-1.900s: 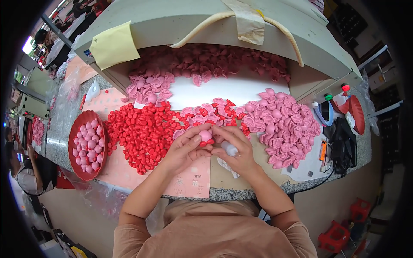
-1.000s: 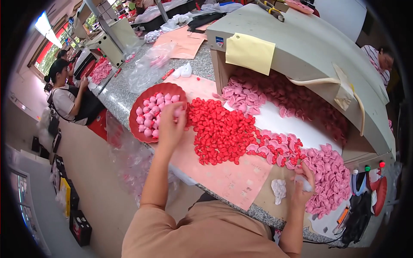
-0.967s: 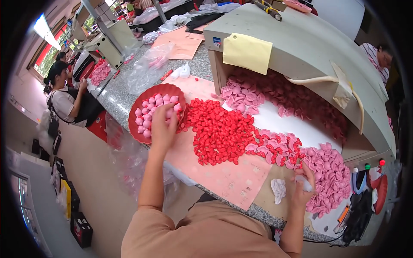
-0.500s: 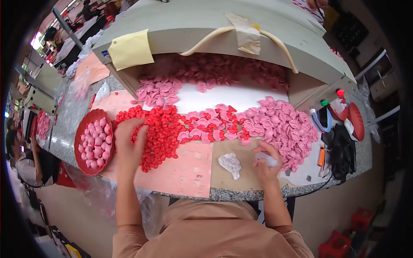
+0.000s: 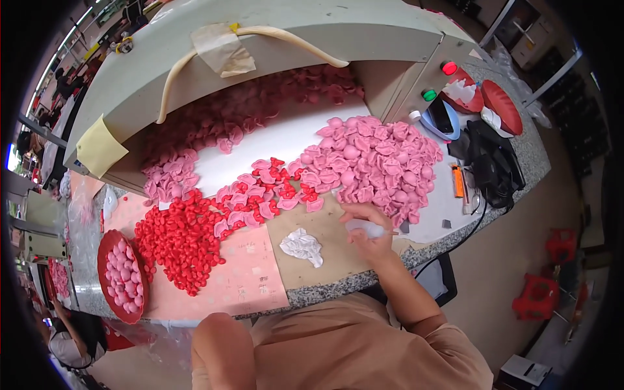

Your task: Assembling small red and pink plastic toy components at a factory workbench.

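Note:
My right hand (image 5: 372, 235) is closed round a small translucent squeeze bottle (image 5: 365, 227), over brown paper at the front of the worktop. Beside it lies a crumpled white tissue (image 5: 301, 247). A large heap of pink petal-shaped pieces (image 5: 383, 162) rises just beyond the hand. My left arm (image 5: 223, 348) is bent up close to my body, and its hand is out of the picture. In front of that arm spreads a pile of small glossy red pieces (image 5: 182, 244). Between the heaps lie pink pieces with red ones on them (image 5: 260, 195).
A grey box-like machine (image 5: 292, 49) with more pink pieces inside stands behind. At left is a red dish (image 5: 110, 305) of pink balls. To the right lie an orange lighter-like object (image 5: 457, 181), a black bundle (image 5: 491, 162), a blue tray (image 5: 437, 129) and red dishes (image 5: 502, 107).
My left hand has left the red pile and gone out of the picture, its arm folded back. The view has turned to the right. My right hand still holds the bottle.

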Demonstrator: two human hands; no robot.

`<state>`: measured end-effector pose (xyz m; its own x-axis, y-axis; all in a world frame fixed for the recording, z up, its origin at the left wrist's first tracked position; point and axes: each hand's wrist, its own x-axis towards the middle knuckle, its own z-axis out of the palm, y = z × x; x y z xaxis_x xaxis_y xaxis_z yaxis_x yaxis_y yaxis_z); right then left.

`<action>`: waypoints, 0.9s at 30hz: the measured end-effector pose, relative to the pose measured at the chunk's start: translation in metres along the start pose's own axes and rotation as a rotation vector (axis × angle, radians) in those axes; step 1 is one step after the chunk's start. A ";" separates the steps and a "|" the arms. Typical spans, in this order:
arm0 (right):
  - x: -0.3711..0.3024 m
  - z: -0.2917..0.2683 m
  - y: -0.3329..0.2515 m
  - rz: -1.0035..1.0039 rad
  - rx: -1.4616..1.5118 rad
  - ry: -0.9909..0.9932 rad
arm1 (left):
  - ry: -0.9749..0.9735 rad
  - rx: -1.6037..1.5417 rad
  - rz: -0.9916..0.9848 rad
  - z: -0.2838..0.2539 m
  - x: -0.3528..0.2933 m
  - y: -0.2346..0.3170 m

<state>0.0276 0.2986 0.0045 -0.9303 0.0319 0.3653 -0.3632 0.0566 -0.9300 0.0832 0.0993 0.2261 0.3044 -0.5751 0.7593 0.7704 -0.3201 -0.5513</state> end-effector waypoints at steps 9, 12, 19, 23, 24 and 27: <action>-0.004 -0.004 -0.001 -0.062 -0.002 0.027 | -0.983 0.751 -1.175 -0.081 -0.104 0.019; -0.003 -0.003 0.000 -0.045 0.037 0.047 | -1.211 0.782 -1.392 -0.102 -0.159 0.011; -0.005 -0.003 -0.001 0.020 0.124 0.066 | -1.451 0.757 -1.371 -0.126 -0.181 0.012; 0.010 0.008 -0.011 0.210 0.021 0.012 | -0.949 0.481 -1.718 -0.130 -0.164 0.022; 0.018 0.012 -0.016 0.210 0.025 0.001 | -0.760 0.371 -1.883 -0.133 -0.160 0.027; 0.032 0.026 -0.024 0.320 0.099 -0.213 | -0.380 0.183 -2.082 -0.138 -0.147 0.044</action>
<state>0.0054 0.2721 0.0379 -0.9832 -0.1758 0.0497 -0.0469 -0.0198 -0.9987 -0.0051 0.0660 0.0429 -0.8038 0.5881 0.0899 0.0698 -0.0568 0.9959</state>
